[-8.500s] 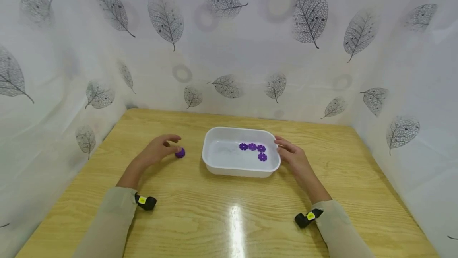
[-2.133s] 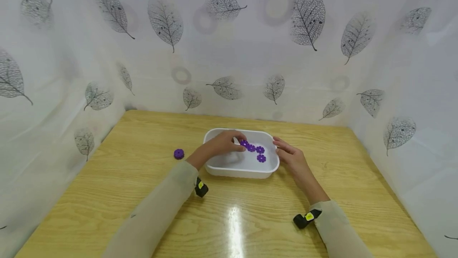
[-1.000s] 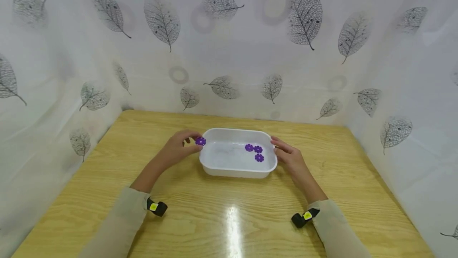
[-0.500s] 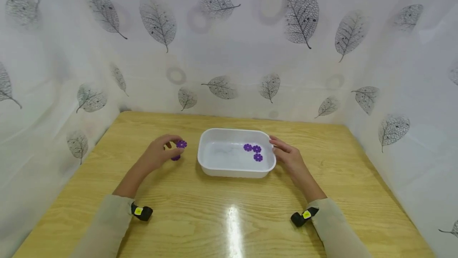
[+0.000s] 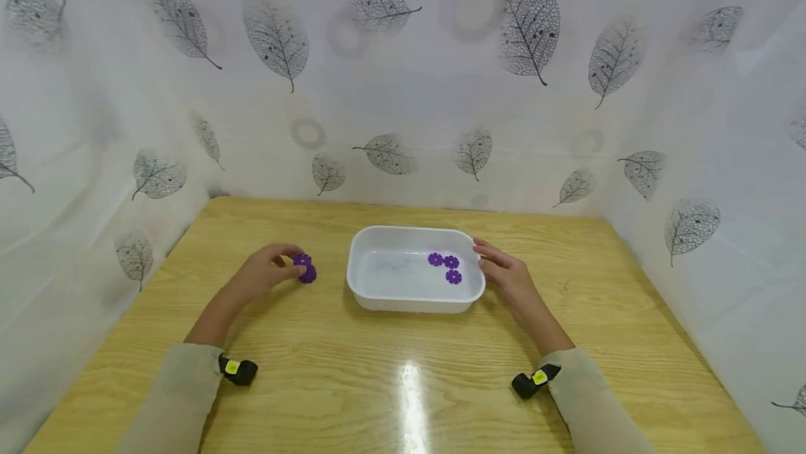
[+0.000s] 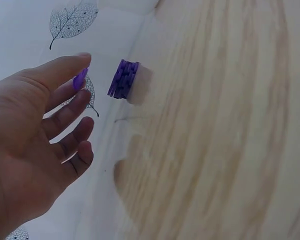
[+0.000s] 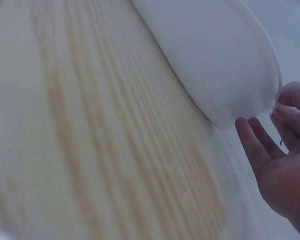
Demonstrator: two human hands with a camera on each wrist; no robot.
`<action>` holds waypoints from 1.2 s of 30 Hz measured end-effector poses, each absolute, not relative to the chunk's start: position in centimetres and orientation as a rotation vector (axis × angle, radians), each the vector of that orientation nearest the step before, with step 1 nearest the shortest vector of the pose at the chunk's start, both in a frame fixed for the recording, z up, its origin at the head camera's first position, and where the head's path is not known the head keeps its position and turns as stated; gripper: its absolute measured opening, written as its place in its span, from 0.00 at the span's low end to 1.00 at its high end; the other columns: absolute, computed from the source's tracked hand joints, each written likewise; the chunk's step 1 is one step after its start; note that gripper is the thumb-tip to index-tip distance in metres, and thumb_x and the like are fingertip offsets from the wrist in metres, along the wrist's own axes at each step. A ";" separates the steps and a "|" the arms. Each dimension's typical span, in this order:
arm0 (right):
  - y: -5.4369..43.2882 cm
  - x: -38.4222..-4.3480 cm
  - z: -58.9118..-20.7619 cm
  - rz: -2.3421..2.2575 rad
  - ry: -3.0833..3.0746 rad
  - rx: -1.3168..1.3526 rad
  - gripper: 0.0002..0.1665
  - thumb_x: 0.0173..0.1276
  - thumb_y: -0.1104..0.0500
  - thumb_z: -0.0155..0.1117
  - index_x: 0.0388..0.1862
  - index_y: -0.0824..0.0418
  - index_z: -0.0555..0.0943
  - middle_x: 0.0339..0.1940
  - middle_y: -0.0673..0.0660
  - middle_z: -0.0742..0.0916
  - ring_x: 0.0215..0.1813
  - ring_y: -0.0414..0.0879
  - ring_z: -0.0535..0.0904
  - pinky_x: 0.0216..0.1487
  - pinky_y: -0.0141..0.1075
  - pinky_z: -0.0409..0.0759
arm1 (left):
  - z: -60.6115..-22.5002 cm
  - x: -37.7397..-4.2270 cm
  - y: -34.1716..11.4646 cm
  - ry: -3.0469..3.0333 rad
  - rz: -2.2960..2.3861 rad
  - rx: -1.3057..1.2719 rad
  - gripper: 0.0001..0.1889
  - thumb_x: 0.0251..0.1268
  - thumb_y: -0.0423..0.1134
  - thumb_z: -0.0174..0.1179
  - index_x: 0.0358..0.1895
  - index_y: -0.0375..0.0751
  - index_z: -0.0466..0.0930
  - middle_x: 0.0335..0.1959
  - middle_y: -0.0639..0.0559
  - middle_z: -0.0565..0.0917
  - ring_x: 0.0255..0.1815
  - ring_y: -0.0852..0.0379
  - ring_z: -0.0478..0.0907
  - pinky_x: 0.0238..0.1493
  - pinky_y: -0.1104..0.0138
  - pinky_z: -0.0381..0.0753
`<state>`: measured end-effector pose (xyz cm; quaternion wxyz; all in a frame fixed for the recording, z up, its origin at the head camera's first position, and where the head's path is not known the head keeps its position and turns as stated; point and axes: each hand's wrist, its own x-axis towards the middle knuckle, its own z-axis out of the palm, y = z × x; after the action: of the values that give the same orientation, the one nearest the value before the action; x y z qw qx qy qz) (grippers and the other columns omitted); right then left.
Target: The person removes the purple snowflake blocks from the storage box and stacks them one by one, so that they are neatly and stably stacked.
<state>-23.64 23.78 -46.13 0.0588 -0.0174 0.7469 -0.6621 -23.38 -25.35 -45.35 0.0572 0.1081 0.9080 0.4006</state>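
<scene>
In the head view, my left hand [image 5: 261, 273] pinches a purple flower-shaped disc [image 5: 303, 259] between thumb and fingers. The disc is held beside a short stack of purple flower-shaped discs [image 5: 308, 274] on the table, overlapping it here. The left wrist view shows the pinched disc [image 6: 80, 79] edge-on, a little apart from the stack [image 6: 123, 79]. My right hand [image 5: 511, 278] rests against the right end of a white plastic basin [image 5: 412, 303], its fingertips at the rim and outer wall. Inside the basin lie 3 more purple discs [image 5: 451, 262], on its right side.
The wooden table [image 5: 327, 370] extends around the basin on all sides. Behind it and along both sides hangs a white curtain [image 5: 403, 90] printed with grey leaves. Each wrist wears a small black camera, the left one [image 5: 239, 371] on its strap.
My left hand took a purple disc out of the basin and carried it left, over the rim, to the stack on the table. The right hand has stayed at the basin's right end.
</scene>
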 end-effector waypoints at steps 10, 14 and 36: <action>23.8 -23.6 -46.1 -2.003 2.253 -0.060 0.26 0.75 0.54 0.62 0.69 0.59 0.77 0.78 0.46 0.70 0.80 0.45 0.61 0.61 0.24 0.76 | -46.0 -23.7 -25.2 2.704 1.161 0.360 0.23 0.70 0.49 0.64 0.61 0.39 0.79 0.53 0.42 0.82 0.49 0.49 0.77 0.45 0.62 0.77; 23.8 -23.6 -46.2 -2.005 2.246 -0.055 0.25 0.76 0.54 0.62 0.69 0.59 0.77 0.78 0.46 0.70 0.80 0.44 0.61 0.61 0.24 0.76 | -46.1 -23.6 -25.1 2.711 1.151 0.362 0.23 0.70 0.48 0.64 0.61 0.39 0.79 0.54 0.42 0.81 0.50 0.48 0.77 0.47 0.60 0.78; 23.7 -23.6 -46.2 -2.005 2.252 -0.074 0.24 0.76 0.55 0.60 0.69 0.59 0.77 0.78 0.45 0.70 0.80 0.44 0.61 0.60 0.23 0.76 | -46.2 -23.5 -25.0 2.728 1.103 0.395 0.23 0.71 0.47 0.62 0.62 0.37 0.78 0.54 0.42 0.82 0.53 0.47 0.76 0.55 0.52 0.76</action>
<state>-23.62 23.73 -46.17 0.0626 -0.0245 0.7453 -0.6634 -23.49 -25.00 -46.24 0.0865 0.1327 0.9154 0.3700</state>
